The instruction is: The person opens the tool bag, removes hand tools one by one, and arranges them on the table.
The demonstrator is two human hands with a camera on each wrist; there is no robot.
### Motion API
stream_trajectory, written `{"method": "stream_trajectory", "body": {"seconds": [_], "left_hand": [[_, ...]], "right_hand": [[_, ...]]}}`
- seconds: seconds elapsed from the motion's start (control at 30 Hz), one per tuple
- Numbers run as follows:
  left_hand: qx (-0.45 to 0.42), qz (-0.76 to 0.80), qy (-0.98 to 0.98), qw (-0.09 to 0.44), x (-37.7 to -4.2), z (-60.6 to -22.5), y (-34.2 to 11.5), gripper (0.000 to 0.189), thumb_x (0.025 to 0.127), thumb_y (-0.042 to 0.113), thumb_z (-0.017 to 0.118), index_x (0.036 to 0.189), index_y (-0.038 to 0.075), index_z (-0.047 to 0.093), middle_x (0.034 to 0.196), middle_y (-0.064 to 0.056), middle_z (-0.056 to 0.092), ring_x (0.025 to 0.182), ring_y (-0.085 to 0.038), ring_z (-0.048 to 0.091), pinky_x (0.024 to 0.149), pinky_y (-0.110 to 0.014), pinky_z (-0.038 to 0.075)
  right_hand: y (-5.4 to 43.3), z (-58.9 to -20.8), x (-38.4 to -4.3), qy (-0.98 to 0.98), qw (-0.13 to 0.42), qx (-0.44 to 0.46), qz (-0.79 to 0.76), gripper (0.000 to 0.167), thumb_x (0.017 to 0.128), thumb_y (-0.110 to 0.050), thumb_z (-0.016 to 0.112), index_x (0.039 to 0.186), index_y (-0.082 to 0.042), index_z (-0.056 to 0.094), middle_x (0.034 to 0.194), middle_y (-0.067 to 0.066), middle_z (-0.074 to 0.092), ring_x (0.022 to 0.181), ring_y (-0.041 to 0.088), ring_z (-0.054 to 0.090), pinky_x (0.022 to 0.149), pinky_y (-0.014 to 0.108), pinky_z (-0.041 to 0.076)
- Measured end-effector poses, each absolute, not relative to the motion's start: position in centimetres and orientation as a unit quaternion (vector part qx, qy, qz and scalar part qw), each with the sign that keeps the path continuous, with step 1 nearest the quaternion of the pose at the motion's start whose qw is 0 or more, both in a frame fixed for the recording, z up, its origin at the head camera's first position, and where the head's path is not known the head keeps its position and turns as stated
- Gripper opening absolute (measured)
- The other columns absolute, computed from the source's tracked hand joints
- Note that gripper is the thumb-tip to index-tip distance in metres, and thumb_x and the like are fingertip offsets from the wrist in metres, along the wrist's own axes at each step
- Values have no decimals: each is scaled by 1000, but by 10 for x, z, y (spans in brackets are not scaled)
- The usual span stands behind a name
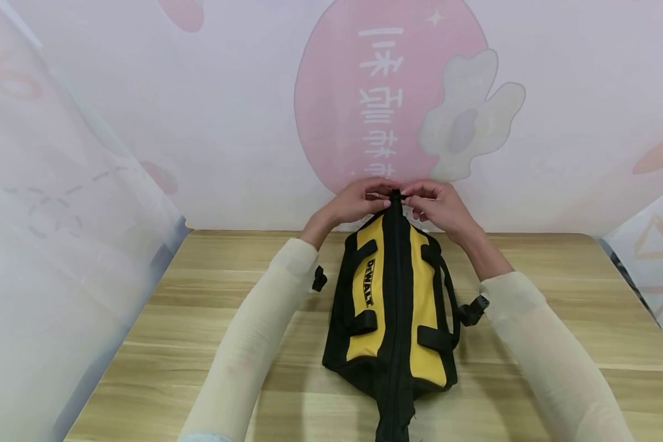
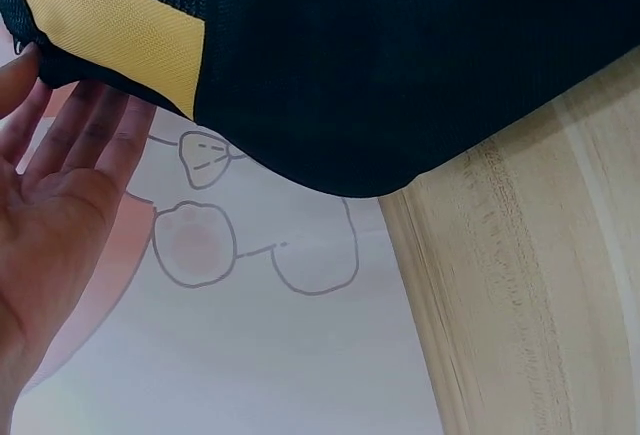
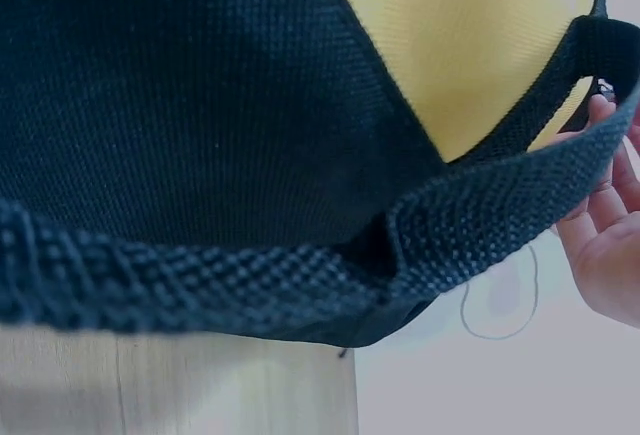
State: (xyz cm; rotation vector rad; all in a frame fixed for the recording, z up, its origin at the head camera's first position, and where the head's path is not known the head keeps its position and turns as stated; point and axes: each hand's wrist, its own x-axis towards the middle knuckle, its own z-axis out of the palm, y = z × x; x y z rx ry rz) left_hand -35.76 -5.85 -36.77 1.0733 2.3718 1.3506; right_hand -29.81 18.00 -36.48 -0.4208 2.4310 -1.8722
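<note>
A black and yellow DEWALT tool bag (image 1: 396, 294) lies lengthwise on the table, its zipper strip running along the top and its two black strap handles hanging at the sides. At the far end of that strip, my left hand (image 1: 359, 201) pinches the bag's end between thumb and fingers. The left wrist view shows the left fingers (image 2: 105, 135) under the black edge, with the thumb above. From the other side, my right hand (image 1: 439, 205) pinches the same zipper end. In the right wrist view, a handle strap (image 3: 500, 205) partly hides the right hand (image 3: 610, 245).
The wood-grain table (image 1: 215, 294) ends just beyond the bag, against a pale printed backdrop (image 1: 243, 123). Small black devices sit beside the left sleeve (image 1: 254, 325) and right sleeve (image 1: 541, 344). Toward me, a black zipper tail (image 1: 393, 411) extends from the bag.
</note>
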Motion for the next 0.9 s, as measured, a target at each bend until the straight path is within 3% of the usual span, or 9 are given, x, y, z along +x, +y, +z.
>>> {"method": "stream_trajectory", "body": {"seconds": [0.17,0.4,0.9], "left_hand": [[362,443,814,98,-359,-367,-58,45,108,13,61,153,9,59,152,-10,63,139,-23,62,120,-35,51],[365,438,816,92,-361,-367,-60,44,108,13,61,152,9,60,150,-10,64,139,-22,62,119,-35,52],[350,448,817,100,-359,-368,-61,44,108,14,63,151,7,60,152,-11,62,140,-25,62,114,-38,56]], "right_hand": [[179,-363,-294,795,18,-134,-592,21,107,-10,61,120,0,74,93,-4,73,69,13,59,61,24,52],[179,-356,-280,806,53,-159,-568,22,107,-12,63,120,1,75,92,1,73,70,21,59,58,26,49],[181,-356,-248,809,72,-177,-556,18,106,-10,66,117,1,76,95,2,75,68,16,57,60,30,51]]}}
